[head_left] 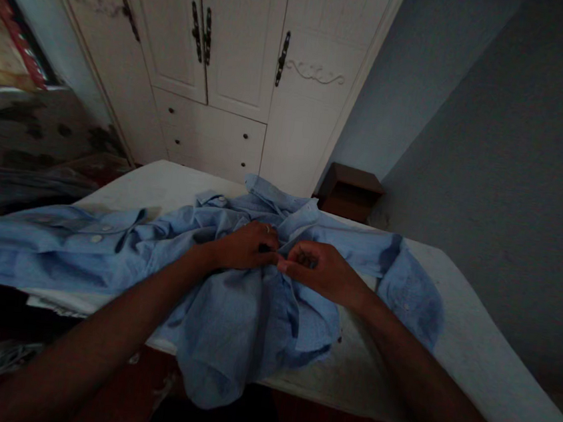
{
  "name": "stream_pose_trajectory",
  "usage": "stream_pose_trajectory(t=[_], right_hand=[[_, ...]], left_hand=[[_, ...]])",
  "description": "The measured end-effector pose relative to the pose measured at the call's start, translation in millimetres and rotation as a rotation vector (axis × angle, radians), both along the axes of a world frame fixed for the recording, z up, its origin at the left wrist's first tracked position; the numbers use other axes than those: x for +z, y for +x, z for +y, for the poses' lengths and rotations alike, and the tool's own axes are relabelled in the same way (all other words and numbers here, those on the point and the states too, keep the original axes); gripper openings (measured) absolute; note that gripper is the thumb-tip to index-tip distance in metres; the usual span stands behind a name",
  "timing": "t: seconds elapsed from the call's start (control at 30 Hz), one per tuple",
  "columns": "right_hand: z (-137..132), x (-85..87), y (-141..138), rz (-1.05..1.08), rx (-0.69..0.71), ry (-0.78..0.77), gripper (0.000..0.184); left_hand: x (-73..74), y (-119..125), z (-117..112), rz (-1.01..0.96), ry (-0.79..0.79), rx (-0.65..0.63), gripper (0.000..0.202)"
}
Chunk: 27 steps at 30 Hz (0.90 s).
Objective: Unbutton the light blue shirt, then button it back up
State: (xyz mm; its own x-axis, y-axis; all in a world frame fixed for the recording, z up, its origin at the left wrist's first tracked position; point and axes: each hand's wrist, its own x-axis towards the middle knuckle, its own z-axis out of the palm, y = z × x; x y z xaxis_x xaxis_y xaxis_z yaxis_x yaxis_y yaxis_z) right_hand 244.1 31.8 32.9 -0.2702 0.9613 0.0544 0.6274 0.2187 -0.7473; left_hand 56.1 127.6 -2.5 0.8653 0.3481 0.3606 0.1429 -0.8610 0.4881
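Shirt (pixel 223 332) lies beneath left hand (pixel 245 244) and right hand (pixel 322 272), gripped perhaps mid-front.

Before me: table (pixel 471 318); on it, shirt (pixel 230 320), overhanging the edge nearest me. Behind table: wardrobe (pixel 243 46); to its right, cabinet (pixel 355 180).

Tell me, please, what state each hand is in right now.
Left hand: closed on the blue shirt.
Right hand: curled at the shirt; whether it grips cannot be told.

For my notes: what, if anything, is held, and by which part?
The left hand and right hand hold the blue shirt by bunched cloth; exact part unclear.
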Motion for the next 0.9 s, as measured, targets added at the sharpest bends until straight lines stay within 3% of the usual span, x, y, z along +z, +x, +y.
stream_pose_trajectory(t=[0.17, 0.33, 0.73, 0.9], right_hand=[[-0.8, -6.1, -4.1, -0.093, -0.067, 0.063, 0.02], [7.5, -9.9, 6.0, 0.099, 0.048, -0.074, 0.022], [11.0, -2.9, 12.3, 0.05, 0.047, -0.021, 0.025], [13.4, -3.3, 16.9, 0.171, 0.06, -0.125, 0.027]], left_hand=[[-6.3, 4.2, 1.3, -0.072, -0.064, 0.009, 0.038], [-0.2, 2.0, -2.6, -0.064, -0.194, -0.005, 0.035], [8.6, 0.8, -6.2, -0.056, -0.217, -0.117, 0.017], [11.6, -0.9, -6.3, -0.037, -0.25, -0.146, 0.019]])
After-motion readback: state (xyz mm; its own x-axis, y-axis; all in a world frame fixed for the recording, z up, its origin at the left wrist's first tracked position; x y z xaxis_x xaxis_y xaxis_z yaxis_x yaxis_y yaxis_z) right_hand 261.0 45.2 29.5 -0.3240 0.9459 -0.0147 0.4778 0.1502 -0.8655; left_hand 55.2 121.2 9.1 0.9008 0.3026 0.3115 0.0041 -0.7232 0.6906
